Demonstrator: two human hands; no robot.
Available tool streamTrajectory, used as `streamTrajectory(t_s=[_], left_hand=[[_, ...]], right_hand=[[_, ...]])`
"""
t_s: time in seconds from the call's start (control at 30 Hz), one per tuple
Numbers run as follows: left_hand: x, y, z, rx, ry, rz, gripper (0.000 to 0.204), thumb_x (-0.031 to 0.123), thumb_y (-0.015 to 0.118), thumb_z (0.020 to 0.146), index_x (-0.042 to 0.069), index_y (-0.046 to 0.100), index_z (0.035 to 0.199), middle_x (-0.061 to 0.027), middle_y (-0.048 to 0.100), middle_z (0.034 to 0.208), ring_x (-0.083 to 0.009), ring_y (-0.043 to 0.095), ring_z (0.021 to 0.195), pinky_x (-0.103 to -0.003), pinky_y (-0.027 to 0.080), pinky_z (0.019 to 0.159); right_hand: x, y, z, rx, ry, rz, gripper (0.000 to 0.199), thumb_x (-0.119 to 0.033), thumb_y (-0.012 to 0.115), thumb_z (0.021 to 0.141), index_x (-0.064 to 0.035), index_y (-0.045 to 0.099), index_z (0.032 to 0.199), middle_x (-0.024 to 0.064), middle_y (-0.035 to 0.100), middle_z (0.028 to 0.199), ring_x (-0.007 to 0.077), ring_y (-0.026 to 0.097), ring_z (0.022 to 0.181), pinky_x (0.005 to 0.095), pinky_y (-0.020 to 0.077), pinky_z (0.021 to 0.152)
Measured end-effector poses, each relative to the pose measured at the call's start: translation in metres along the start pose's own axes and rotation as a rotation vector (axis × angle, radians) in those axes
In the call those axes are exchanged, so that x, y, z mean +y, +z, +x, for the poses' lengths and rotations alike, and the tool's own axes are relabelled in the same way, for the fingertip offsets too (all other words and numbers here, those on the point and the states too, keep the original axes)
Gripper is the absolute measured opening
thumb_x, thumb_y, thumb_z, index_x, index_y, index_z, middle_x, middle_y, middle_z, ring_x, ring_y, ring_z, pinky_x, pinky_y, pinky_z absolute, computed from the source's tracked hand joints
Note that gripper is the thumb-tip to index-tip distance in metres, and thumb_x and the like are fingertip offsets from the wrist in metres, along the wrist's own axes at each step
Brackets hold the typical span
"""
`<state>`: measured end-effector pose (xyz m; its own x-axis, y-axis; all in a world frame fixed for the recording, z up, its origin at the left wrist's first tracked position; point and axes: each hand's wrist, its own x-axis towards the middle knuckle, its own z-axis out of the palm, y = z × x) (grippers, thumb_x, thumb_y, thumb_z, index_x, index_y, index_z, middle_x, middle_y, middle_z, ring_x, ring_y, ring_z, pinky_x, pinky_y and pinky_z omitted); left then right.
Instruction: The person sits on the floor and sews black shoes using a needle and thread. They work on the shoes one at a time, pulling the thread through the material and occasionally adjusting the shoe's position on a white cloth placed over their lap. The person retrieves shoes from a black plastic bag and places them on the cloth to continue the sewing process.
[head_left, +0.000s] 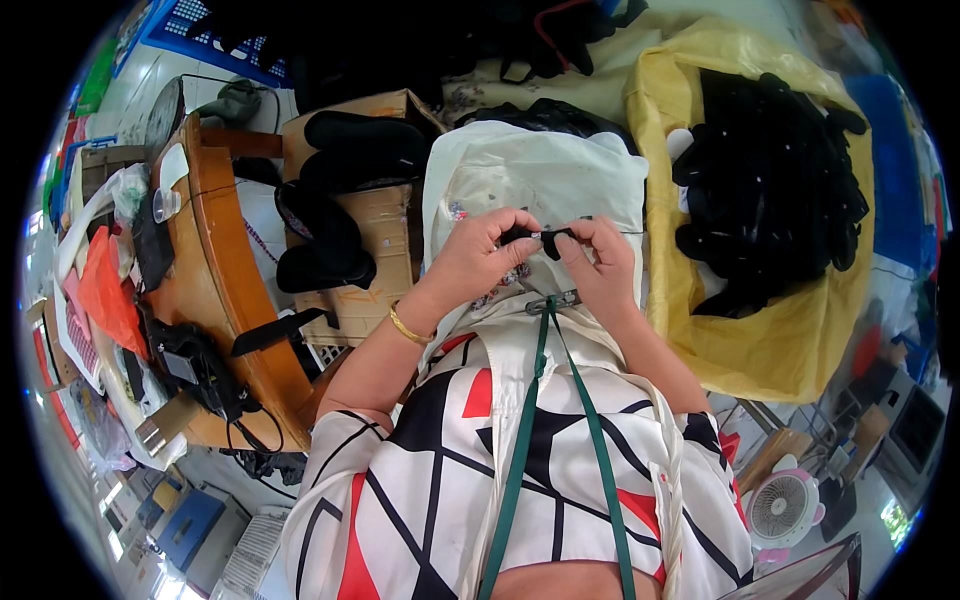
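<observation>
Both my hands meet over the white cloth [600,165] in front of me, pinching a short black strap [556,240] with a small shiny piece on it. My left hand [476,258], with a gold bangle at its wrist, is closed on the strap's left end. At the strap's other end, my right hand [604,265] is closed with thumb and fingertips together. A clear plastic bag [488,188] with small colourful bits lies on the cloth, partly hidden behind my left hand. Just below my hands, a small metal tool [565,300] hangs on a green lanyard [525,420].
To the left, black shoes [330,240] rest on cardboard [385,225]. Beside them stands a wooden table [215,290] with a black bag [190,365] and a red plastic bag [108,290]. At right, a yellow-lined container [745,360] holds several black shoes [770,200]. A fan [783,508] stands lower right.
</observation>
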<state>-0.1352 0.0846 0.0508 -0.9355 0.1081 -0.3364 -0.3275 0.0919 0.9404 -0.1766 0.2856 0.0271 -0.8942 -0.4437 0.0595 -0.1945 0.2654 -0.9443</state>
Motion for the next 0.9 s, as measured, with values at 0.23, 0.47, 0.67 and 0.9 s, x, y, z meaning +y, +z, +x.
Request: streamTrajectory(t_s=[0.23, 0.47, 0.67, 0.9], left_hand=[[-0.010, -0.005, -0.008, 0.094, 0.323, 0.357, 0.019, 0.006, 0.071, 0.084, 0.004, 0.067, 0.102, -0.0074, 0.066, 0.092, -0.0216, 0.061, 0.083, -0.029, 0.049, 0.075], [-0.006, -0.004, -0.009, 0.058, 0.536, 0.466, 0.026, 0.002, 0.076, 0.076, 0.007, 0.068, 0.099, -0.0077, 0.065, 0.094, -0.0261, 0.060, 0.092, -0.034, 0.049, 0.079], [-0.009, -0.009, -0.015, 0.047, 0.507, 0.443, 0.025, 0.003, 0.075, 0.077, 0.007, 0.066, 0.100, -0.0070, 0.064, 0.100, -0.0269, 0.058, 0.096, -0.035, 0.047, 0.085], [-0.025, -0.001, -0.015, 0.141, 0.434, 0.279, 0.021, 0.008, 0.073, 0.080, 0.008, 0.063, 0.098, -0.0094, 0.062, 0.098, -0.0283, 0.058, 0.094, -0.036, 0.047, 0.082]], right_hand=[[-0.004, -0.019, -0.002, -0.060, 0.320, 0.365, 0.014, -0.008, 0.060, 0.097, -0.0005, 0.063, 0.108, 0.0039, 0.067, 0.088, 0.0105, 0.062, 0.082, 0.0233, 0.0493, 0.077], [-0.023, -0.050, 0.016, -0.425, 0.330, 0.157, 0.008, -0.007, 0.060, 0.097, -0.0019, 0.063, 0.102, -0.0003, 0.062, 0.080, 0.0060, 0.058, 0.061, 0.0212, 0.0484, 0.058], [-0.093, -0.101, 0.034, 0.131, -0.109, 0.326, 0.010, -0.001, 0.058, 0.094, 0.0022, 0.061, 0.103, 0.0022, 0.059, 0.075, 0.0055, 0.053, 0.057, 0.0197, 0.0394, 0.049], [-0.117, -0.168, -0.026, 1.116, -0.616, -0.630, 0.017, -0.012, 0.061, 0.094, 0.0030, 0.061, 0.101, 0.0080, 0.061, 0.077, 0.0136, 0.055, 0.058, 0.0252, 0.0474, 0.056]])
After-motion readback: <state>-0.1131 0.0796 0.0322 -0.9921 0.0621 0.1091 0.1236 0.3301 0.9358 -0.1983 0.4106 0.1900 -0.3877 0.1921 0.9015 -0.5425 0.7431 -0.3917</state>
